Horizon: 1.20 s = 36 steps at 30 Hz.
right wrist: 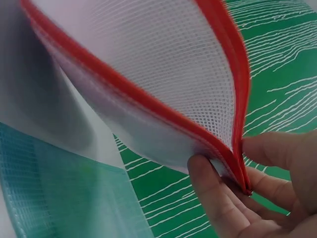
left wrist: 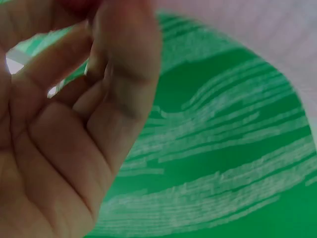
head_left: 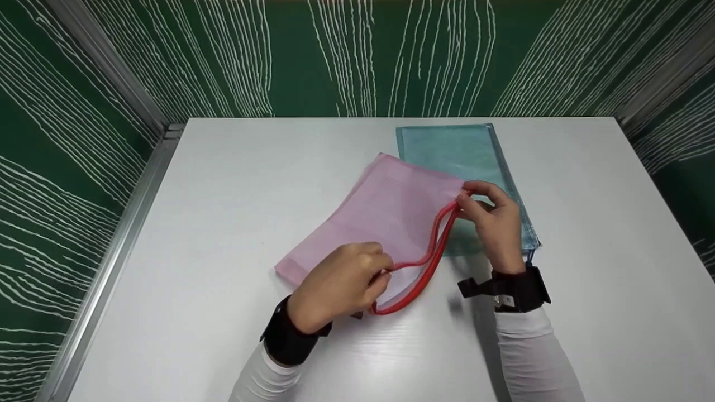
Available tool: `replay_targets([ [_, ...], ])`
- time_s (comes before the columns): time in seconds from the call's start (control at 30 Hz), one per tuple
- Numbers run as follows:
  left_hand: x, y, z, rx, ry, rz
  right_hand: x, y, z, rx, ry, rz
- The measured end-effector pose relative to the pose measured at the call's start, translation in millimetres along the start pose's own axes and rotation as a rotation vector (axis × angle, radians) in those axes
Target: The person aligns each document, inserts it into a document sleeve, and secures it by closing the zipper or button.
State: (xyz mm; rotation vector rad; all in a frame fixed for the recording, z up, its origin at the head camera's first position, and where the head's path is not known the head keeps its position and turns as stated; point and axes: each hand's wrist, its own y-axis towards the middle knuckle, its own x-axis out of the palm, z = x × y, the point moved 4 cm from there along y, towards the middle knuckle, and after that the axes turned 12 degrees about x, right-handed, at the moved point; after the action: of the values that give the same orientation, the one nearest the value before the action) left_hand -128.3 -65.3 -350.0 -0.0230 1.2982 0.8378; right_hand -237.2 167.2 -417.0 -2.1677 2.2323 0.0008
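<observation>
A pink mesh zipper pouch (head_left: 391, 201) with a red zipper edge is held up above the table, its mouth gaping toward the person. My right hand (head_left: 497, 218) pinches the far end of the zipper between thumb and fingers; in the right wrist view that hand (right wrist: 267, 188) grips the corner where the two red edges (right wrist: 163, 116) meet. At the near end, my left hand (head_left: 346, 279) holds the red edge with curled fingers. The left wrist view shows its palm (left wrist: 54, 163) close up, with the fingertips partly cut off. Only white mesh lining shows inside.
A teal mesh zipper pouch (head_left: 452, 145) lies flat on the white table (head_left: 223, 184), partly under the pink pouch and the right hand. Green walls with white streaks (head_left: 313, 61) stand behind and beside the table. A metal rail (head_left: 128, 223) runs along the left edge.
</observation>
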Motion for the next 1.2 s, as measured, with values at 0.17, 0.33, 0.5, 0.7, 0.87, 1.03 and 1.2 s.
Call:
replay_targets([
  [0.17, 24.3, 7.6, 10.0, 0.052, -0.016, -0.173, 5.8, -11.0, -25.3, -0.068, -0.129, 0.063],
  [0.33, 39.9, 13.2, 12.8, 0.084, -0.014, -0.234, 11.9, -18.8, -43.9, -0.204, -0.232, 0.061],
  [0.5, 41.0, 15.6, 8.7, 0.085, 0.002, -0.183, 20.1, -17.1, -52.0, -0.344, -0.235, -0.009],
  [0.7, 24.5, 20.0, -6.0, 0.039, -0.003, 0.118, 27.8, -2.2, -54.0, -0.467, -0.290, -0.066],
  [0.87, -1.9, 36.6, -27.8, -0.023, 0.096, 0.411, 40.4, 1.6, -68.8, -0.586, -0.433, -0.145],
  [1.03, -22.2, 67.2, -43.0, -0.017, 0.218, 0.441, 54.6, -1.7, -88.5, -0.679, -0.459, -0.233],
  [1.2, -34.2, 85.9, -50.2, -0.027, 0.225, 0.394, 62.3, -4.9, -105.0, -0.735, -0.460, -0.249],
])
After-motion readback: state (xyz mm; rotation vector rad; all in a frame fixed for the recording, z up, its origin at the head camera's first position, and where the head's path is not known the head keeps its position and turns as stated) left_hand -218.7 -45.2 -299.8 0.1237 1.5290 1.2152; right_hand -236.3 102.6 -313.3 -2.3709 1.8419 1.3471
